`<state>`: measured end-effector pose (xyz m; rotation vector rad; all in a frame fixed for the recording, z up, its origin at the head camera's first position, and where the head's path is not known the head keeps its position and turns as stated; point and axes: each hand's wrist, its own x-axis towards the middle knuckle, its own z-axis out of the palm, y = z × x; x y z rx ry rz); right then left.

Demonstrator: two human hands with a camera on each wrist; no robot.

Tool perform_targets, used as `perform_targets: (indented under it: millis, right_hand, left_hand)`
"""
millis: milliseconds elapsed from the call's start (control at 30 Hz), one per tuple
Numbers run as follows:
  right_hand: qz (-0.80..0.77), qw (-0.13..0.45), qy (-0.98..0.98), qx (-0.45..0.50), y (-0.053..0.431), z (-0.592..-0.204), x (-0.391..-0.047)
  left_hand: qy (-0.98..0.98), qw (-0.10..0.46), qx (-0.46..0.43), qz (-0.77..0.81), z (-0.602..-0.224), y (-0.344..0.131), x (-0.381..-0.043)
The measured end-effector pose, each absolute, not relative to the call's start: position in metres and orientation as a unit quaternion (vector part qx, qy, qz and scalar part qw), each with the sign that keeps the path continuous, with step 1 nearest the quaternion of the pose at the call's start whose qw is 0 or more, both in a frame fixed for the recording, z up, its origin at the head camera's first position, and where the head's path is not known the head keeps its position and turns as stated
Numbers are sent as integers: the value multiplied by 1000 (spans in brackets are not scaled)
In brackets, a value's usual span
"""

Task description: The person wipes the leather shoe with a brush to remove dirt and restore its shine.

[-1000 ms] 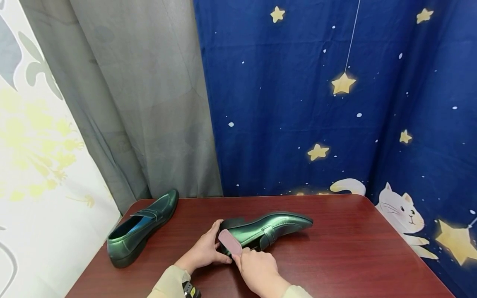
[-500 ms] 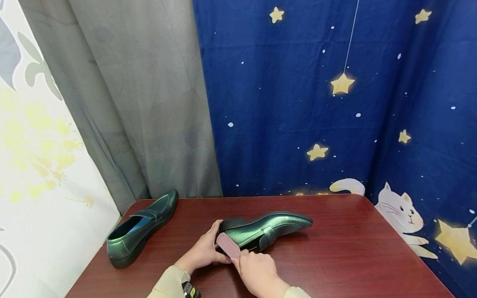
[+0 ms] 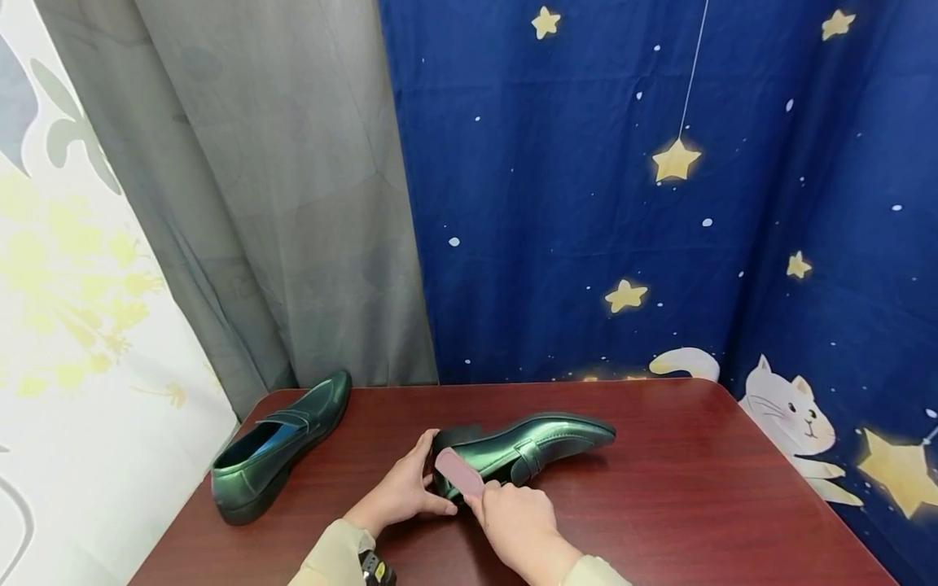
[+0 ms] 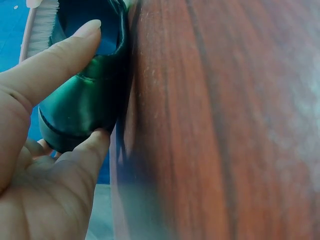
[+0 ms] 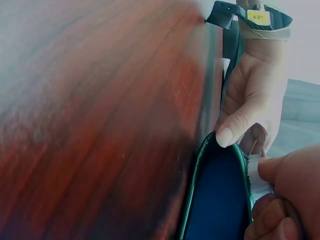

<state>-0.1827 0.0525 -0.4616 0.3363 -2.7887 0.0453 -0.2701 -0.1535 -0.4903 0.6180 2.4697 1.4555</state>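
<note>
A shiny green loafer (image 3: 564, 433) lies on its side on the table, toe pointing right. My left hand (image 3: 399, 493) grips its heel; in the left wrist view the thumb (image 4: 65, 55) reaches over the rim of the opening and other fingers touch the heel. In my right hand (image 3: 519, 521) is a pink-backed brush (image 3: 458, 474), held against the side of the shoe near the heel. Its white bristles (image 4: 42, 27) show in the left wrist view. The blue lining (image 5: 217, 195) of the loafer appears in the right wrist view.
The matching green loafer (image 3: 252, 476) stands upright at the table's left edge. A reddish-brown wooden table (image 3: 703, 488) carries both shoes. Grey (image 3: 308, 203) and blue star-printed curtains (image 3: 528, 203) hang behind it.
The brush and right hand shift slightly down and left, then back up and right along the heel side. The left hand and both shoes stay about where they were.
</note>
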Motion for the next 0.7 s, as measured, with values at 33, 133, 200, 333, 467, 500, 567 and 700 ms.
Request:
perform_targets:
  millis: [33,133,200,333,467,500,567,700]
  right_hand:
    - [16,156,-981,115,53,-460,-183]
    - [22,145,-983,106,57,-456,-184]
    - [25,149,-983,100,59,-454,-184]
    - [31,151,-984,86,64,-452,-186]
    - [44,154,-984,74,70,-449,-188]
    - [48,156,-984,73,71,-448,-188]
    - [54,154,-984,68,74,-446,-188]
    - [61,147,-985,59,80,-443,-189]
  left_hand:
    - [836,105,211,495,-490,-153,-270]
    - [830,108,215,503,-489,-153,-271]
    - [827,108,219,507,-489,-152,-271]
    - [824,103,224,510,-491,-153,-271]
    - [823,96,229,511,-491,-153,-271]
    - [823,95,230,511,-491,-153,-271]
    - [821,95,229,514,-491,-153,-271]
    - [821,99,225,516,-491,-153,-271]
